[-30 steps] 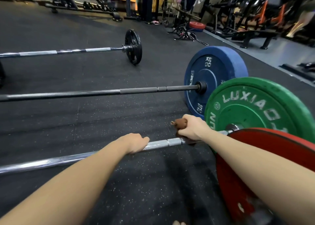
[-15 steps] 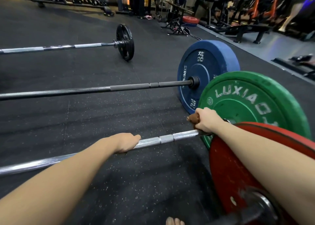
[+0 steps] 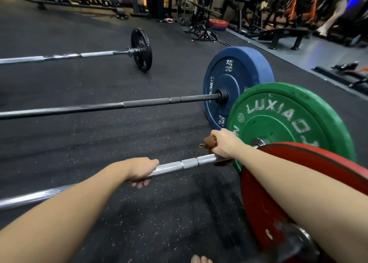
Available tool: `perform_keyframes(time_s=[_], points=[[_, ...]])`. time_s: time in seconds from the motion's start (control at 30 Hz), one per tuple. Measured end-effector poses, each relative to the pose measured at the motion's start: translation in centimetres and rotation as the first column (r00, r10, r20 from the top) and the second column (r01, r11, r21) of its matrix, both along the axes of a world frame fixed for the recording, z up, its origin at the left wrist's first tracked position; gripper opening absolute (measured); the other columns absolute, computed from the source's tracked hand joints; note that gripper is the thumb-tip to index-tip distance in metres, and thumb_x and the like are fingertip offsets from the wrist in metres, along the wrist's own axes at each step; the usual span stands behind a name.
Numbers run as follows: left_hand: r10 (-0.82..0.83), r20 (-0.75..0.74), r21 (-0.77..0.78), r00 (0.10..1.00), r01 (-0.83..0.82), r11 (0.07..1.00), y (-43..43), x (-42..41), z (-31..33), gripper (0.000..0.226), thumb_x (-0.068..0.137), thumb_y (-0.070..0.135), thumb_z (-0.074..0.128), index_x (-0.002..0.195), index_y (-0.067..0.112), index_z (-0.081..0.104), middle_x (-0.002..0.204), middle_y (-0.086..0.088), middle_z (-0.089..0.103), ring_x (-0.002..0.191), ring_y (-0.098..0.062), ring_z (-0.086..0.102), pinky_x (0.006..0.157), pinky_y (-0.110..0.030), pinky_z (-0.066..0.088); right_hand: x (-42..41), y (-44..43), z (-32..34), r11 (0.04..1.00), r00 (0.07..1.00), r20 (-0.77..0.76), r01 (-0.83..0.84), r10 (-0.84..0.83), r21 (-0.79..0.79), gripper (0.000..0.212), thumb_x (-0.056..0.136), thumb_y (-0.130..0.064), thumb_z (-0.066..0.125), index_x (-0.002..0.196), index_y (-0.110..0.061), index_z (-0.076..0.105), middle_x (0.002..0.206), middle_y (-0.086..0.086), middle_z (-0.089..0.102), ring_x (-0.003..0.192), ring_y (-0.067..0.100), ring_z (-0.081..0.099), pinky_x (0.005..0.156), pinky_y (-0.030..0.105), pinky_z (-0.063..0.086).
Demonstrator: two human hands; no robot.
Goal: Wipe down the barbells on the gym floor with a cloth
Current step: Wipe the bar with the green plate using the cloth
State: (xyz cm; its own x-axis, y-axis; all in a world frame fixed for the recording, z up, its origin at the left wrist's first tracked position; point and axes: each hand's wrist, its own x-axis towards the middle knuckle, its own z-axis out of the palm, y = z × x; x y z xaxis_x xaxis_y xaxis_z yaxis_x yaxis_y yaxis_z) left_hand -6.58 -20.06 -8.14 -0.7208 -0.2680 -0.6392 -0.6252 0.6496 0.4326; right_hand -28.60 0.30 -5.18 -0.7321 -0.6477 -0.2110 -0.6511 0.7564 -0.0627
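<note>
A chrome barbell (image 3: pixel 189 163) with a green plate (image 3: pixel 288 119) lies on the floor in front of me. My left hand (image 3: pixel 141 169) grips its knurled shaft from above. Further right, close to the green plate, my right hand (image 3: pixel 225 143) grips a brown cloth (image 3: pixel 209 141) wrapped around the same shaft. A red plate (image 3: pixel 264 213) of another bar stands nearest me at the right. Beyond lie a black barbell (image 3: pixel 139 104) with a blue plate (image 3: pixel 235 83) and a silver barbell (image 3: pixel 95 54) with a small black plate (image 3: pixel 141 49).
Black speckled rubber flooring (image 3: pixel 99 143) runs between the bars. Benches, racks and machines (image 3: pixel 278 13) crowd the back and right edge, with a red plate (image 3: pixel 218 23) on the floor there. Toes (image 3: pixel 201 259) show at the bottom edge.
My right hand with the cloth slid right along the shaft toward the green plate, then came slightly back left. My left hand stayed gripping the bar.
</note>
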Motion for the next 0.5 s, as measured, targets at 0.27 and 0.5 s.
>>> perform_keyframes(time_s=[0.27,0.5], points=[[0.037,0.041,0.004,0.998,-0.037,0.999,0.4,0.1,0.8,0.053,0.099,0.036,0.02,0.068,0.007,0.053,0.039,-0.008,0.047,0.037,-0.025,0.052,0.055,-0.03,0.042,-2.2,1.3,0.5,0.944,0.957,-0.162,0.271,-0.242,0.186,0.039,0.097,-0.013,0.051,0.135,-0.007,0.046,0.136,0.017,0.045,0.127,0.041,0.048,0.101,0.049,0.046],[0.068,-0.019,-0.068,0.998,-0.069,0.995,0.6,0.5,0.7,0.053,0.098,0.039,0.021,0.065,0.011,0.051,0.04,-0.004,0.046,0.034,-0.022,0.046,0.055,-0.028,0.042,-2.8,1.9,1.6,0.957,0.962,-0.135,0.257,-0.239,0.134,0.039,0.092,-0.017,0.063,0.127,-0.008,0.048,0.128,0.017,0.056,0.116,0.038,0.059,0.084,0.039,0.047]])
